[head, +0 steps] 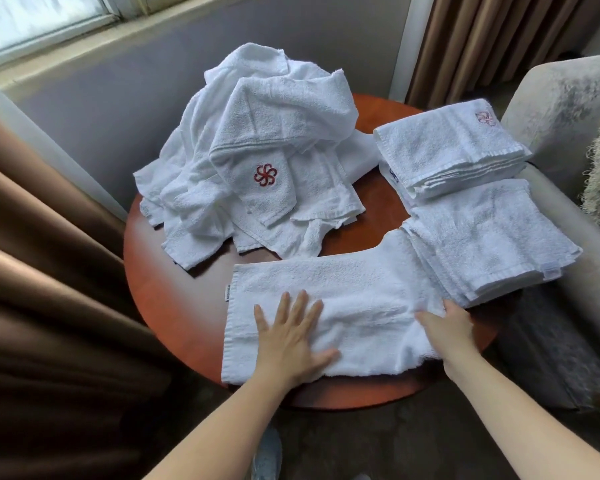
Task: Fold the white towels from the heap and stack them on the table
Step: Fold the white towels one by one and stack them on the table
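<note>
A white towel (340,292) lies folded lengthwise along the near edge of the round wooden table (187,306). My left hand (291,337) presses flat on its left half, fingers spread. My right hand (445,327) rests on the towel's right end; whether its fingers grip the cloth I cannot tell. A heap of unfolded white towels (257,150), one with a red flower logo, fills the far left of the table. Two stacks of folded towels sit on the right: a far stack (447,147) and a near stack (492,237).
Brown curtains (32,271) hang close on the left. A grey armchair (568,109) stands at the right, touching the table side where the stacks overhang. A wall and window sill run behind the table.
</note>
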`<state>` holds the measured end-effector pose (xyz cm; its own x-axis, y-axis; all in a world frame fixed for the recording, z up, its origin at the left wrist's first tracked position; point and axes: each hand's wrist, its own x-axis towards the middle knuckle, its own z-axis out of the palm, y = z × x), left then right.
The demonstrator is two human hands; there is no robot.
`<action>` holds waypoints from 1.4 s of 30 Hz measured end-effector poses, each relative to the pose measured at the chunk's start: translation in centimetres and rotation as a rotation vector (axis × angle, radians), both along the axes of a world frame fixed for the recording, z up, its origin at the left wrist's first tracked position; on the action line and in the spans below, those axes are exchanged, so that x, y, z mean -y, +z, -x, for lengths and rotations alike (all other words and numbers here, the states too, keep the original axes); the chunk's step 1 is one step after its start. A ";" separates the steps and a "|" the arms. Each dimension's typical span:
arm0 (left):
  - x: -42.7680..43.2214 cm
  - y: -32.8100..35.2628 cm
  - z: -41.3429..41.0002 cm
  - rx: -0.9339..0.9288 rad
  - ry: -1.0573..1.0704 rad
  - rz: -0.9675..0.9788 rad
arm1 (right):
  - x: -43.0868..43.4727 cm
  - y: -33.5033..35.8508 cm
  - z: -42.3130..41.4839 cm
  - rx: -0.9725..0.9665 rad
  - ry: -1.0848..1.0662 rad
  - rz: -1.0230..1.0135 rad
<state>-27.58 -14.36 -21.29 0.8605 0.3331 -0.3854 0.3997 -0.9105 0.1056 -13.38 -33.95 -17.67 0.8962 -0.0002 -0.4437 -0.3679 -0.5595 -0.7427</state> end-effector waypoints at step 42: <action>-15.5 -1.4 9.2 0.164 -0.019 0.108 | -20.3 -1.5 21.1 0.506 1.127 0.586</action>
<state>-36.74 1.09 -22.68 0.9204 0.2804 -0.2726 0.3521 -0.8975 0.2656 -34.50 -13.68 -19.17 0.5983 0.7587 -0.2575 0.7313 -0.6485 -0.2115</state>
